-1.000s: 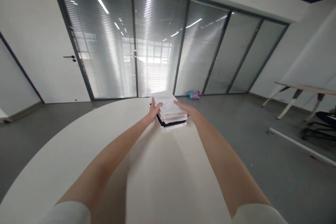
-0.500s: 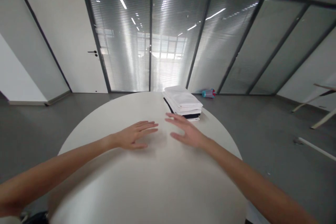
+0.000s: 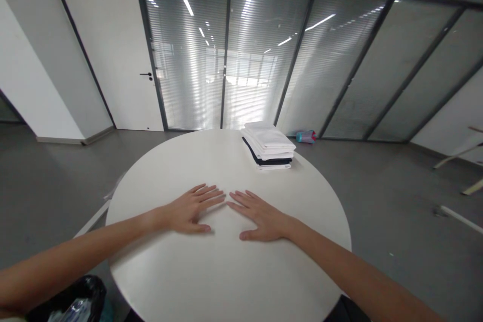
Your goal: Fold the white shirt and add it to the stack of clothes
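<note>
My left hand [image 3: 194, 210] lies palm down on the round white table [image 3: 222, 271], its fingers stretched out and the thumb apart. Opposite it, my right hand [image 3: 260, 216] is also flat, fingers spread, with its fingertips close to those of the left. Neither hand holds anything. Beyond my right hand, near the table's far edge, stands a stack of folded cloths [image 3: 269, 143], mostly white with a black layer low down. The hands are apart from the stack.
At the lower left, a bin with a black liner [image 3: 90, 289] stands beside the table. A blue and pink object [image 3: 306, 136] lies on the floor by the glass wall [image 3: 245, 50]. Pale furniture legs [image 3: 458, 153] show at the right.
Both hands have come down nearer to me and now rest on the tabletop, with fingertips closer together. The view has shifted, bringing the bin into sight. The cloth stack stays in place.
</note>
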The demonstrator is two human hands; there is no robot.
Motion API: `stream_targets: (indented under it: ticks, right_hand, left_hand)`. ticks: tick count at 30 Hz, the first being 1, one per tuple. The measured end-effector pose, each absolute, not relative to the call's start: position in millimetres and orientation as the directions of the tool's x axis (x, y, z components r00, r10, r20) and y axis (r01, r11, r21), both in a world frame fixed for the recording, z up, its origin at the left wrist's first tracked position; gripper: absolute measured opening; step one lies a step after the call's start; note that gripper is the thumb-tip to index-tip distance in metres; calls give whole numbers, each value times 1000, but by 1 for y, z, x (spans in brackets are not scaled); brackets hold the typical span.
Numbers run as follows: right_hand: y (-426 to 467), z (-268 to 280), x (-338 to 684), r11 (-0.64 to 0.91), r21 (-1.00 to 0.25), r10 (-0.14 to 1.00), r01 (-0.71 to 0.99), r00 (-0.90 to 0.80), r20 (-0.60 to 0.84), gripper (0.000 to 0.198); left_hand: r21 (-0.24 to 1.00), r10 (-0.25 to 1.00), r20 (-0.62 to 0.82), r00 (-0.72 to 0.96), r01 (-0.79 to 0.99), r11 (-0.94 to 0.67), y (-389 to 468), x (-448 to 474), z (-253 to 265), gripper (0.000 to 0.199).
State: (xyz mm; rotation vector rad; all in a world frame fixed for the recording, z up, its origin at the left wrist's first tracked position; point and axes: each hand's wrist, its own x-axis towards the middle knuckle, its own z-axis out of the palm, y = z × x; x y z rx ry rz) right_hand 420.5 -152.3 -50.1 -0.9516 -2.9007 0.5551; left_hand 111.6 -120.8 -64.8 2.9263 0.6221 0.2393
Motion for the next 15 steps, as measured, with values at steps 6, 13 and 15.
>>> stream_targets:
  ticks: [6, 13, 15]
  right_hand:
    - [-153, -50, 419, 760, -320, 574, 566, -815, -78, 88]
    - [-153, -51, 421, 766, -337, 563, 547, -824, -58, 85]
    - [-153, -52, 421, 768, -342, 562, 542, -826, -45, 85]
  left_hand:
    - [207, 418, 97, 903, 393, -896, -123, 112, -65, 81]
    - [253, 422, 107, 900, 386, -887, -125, 112, -65, 81]
    - [263, 421, 116, 899, 381, -886, -126, 113, -65, 81]
